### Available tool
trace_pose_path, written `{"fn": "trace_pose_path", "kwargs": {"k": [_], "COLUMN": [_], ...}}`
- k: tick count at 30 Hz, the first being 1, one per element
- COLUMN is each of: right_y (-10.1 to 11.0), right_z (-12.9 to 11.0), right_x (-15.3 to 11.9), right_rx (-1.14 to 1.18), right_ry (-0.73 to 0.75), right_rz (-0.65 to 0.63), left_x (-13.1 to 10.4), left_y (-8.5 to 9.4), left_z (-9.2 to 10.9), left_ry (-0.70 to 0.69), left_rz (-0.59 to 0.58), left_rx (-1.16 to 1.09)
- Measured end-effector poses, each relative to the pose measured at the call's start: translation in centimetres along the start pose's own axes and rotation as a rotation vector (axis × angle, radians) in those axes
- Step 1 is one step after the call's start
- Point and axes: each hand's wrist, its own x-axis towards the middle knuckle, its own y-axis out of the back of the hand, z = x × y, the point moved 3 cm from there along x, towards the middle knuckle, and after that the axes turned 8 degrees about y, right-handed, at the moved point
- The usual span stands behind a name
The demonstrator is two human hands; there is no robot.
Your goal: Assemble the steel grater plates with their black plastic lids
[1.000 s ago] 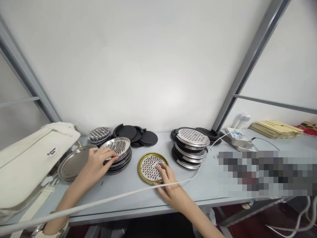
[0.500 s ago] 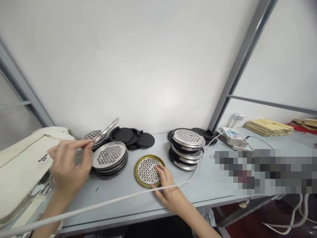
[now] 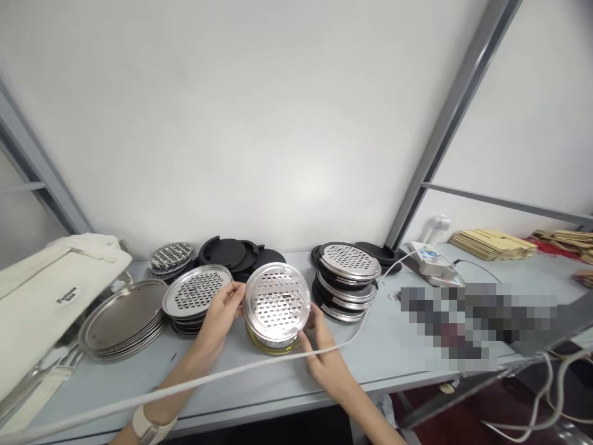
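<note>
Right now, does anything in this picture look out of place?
Yes: the white cable slants across the view, in front of the left forearm and right hand; odd, because it might hinder work.

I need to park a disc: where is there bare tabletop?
Bare tabletop lies right of the right-hand disc stack, between white cable, small rings and pixelated area. Another patch: between the steel plates, left forearm and front edge, crossed in view by the cable. Crowded: the back row around the black rings, and between left hand and right hand.
</note>
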Motion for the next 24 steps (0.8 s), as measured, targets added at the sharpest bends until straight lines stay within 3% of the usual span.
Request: {"fn": "trace_pose_path", "kwargs": {"k": [3,6,10,14,17,20,24], "right_y": [0.5,1.0,1.1,0.5,0.2,0.2,0.3], "right_z": [1.3,1.9,1.8,2.1,2.6,2.6,2.0], "right_x": [0.2,0.6,0.9,0.8,0.6,0.5,0.8], "right_rx": [0.076,0.131,0.112,0.077,-0.027,-0.093,-0.099], "right_ry": [-0.185,-0.291,-0.224,-0.147,-0.109,-0.079,-0.035], "right_rz": [0.052,0.103,0.141,0.114,0.145,0.144,0.118], "left_x": [0.6,0.5,0.0,-0.5,-0.9,-1.2,-1.2], "left_y": [-0.5,-0.3,-0.3,-0.7,-1.1,-1.3,-1.3], "left_z": [-2.0,-3.5,-4.1,-3.4,-3.5,-3.7,-3.8], "left_ry": [0.098,0.093,-0.07,-0.307,-0.348,-0.344,-0.315], "left_rz": [-0.067,-0.053,-0.034,0.118,0.206,0.252,0.171], "left_rx": [0.02,0.122,0.472,0.884,1.161,1.276,1.225]}}
